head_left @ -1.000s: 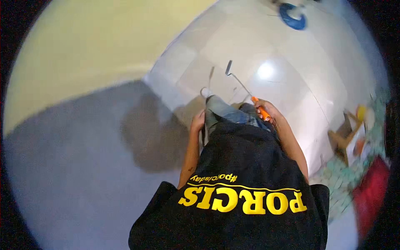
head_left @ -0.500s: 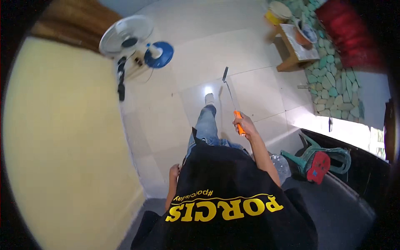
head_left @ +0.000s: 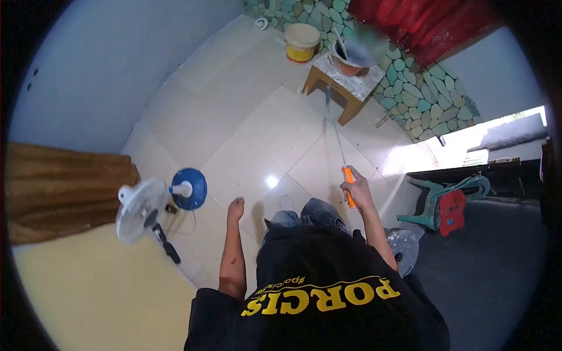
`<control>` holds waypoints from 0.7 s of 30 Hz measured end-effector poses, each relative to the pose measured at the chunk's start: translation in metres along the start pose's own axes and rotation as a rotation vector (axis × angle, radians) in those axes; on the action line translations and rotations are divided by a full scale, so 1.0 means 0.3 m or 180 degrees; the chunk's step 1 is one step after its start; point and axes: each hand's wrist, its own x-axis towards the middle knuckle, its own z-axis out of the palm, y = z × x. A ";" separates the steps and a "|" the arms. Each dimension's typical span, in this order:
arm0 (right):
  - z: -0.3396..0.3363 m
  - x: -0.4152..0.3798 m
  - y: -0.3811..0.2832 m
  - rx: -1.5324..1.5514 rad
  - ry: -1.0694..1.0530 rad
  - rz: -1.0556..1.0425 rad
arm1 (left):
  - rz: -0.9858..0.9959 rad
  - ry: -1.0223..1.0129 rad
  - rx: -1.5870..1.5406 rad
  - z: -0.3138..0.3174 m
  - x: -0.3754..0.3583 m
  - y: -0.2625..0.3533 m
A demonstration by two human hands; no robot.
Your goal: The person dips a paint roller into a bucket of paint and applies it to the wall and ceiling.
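Note:
My right hand (head_left: pixel 358 188) is wrapped round the orange handle of a paint roller (head_left: pixel 349 186). Its long thin rod points away from me, and the small dark roller head is near the front of a low stool (head_left: pixel 345 79). On that stool stands an orange-brown pot (head_left: pixel 349 68) with a stick in it. My left hand (head_left: pixel 236 209) hangs over the tiled floor to the left of my legs, closed, and whether anything is in it is too small to tell.
A white fan with a blue base (head_left: pixel 189 189) stands at the left. Beside the stool is a yellow and white bucket (head_left: pixel 301 44). Red cloth (head_left: pixel 427 26) hangs over a green stone wall. At the right are a green chair (head_left: pixel 430 205) and a grey speckled container (head_left: pixel 404 248).
The view has turned toward the stool and stone wall. My left hand has moved forward, away from my body. The roller remains in my right hand, its head now near the stool.

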 end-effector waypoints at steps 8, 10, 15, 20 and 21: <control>-0.064 0.368 -0.243 0.0467 0.0676 -0.0605 | 0.1227 -0.0137 -0.1095 -0.206 0.477 0.836; -0.090 0.498 -0.288 0.0567 0.0839 -0.0656 | 0.1210 -0.0413 -0.1143 -0.215 0.543 0.885; -0.189 0.965 -0.348 -0.0194 0.1426 -0.0627 | 0.0613 -0.0653 -0.0502 -0.308 0.725 0.709; -0.241 1.344 -0.565 -0.1402 0.1438 -0.0749 | -0.0564 -0.0400 -0.1434 -0.533 0.777 0.626; -0.230 1.331 -0.646 -0.1901 0.1158 -0.0992 | -0.0416 -0.0350 -0.0826 -0.580 0.789 0.655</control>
